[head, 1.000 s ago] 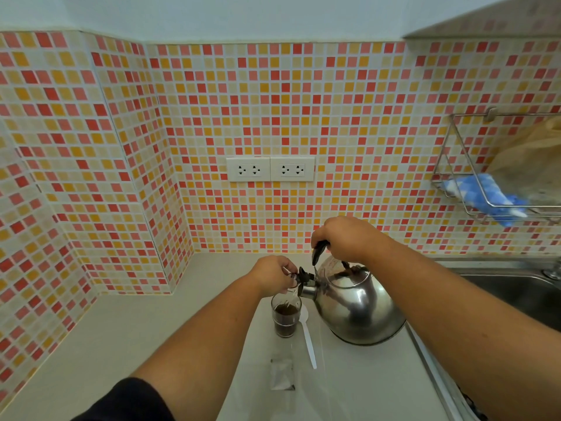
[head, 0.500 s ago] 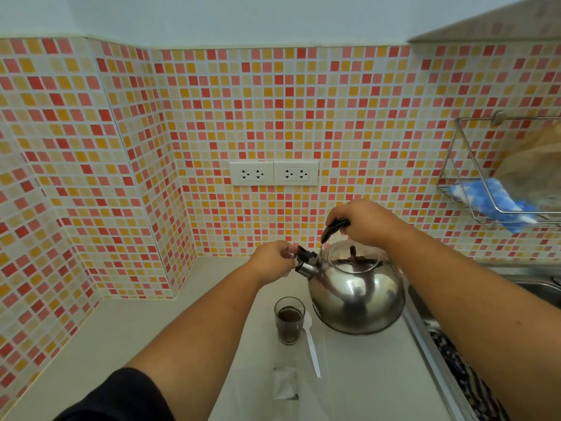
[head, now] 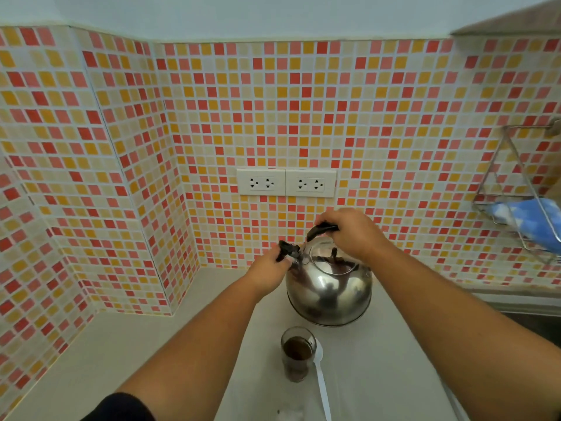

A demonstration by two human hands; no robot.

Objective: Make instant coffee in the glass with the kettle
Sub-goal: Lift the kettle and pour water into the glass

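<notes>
Steel and polished, the kettle (head: 328, 287) is sitting upright on the pale counter (head: 127, 354), close to the back edge under the tiled wall. The right hand (head: 353, 233) is clenching around the black handle (head: 322, 230) over the lid, and the left hand (head: 267, 268) is pinching the black spout cap (head: 288, 250).

Nearer the front edge, the glass (head: 298, 354) is standing on its own, holding dark coffee most of the way up. A white spoon (head: 321, 381) is lying just beside it on the right.

Judging by its build, the kettle is behaving as a rigid, weighty load, probably hot on bare metal, so the plastic handle and cap are looking like the only sensible holds. The glass is looking small, smooth and breakable, likely warm by now; gripping it low around the wall, or by the rim, is seeming safest.
</notes>
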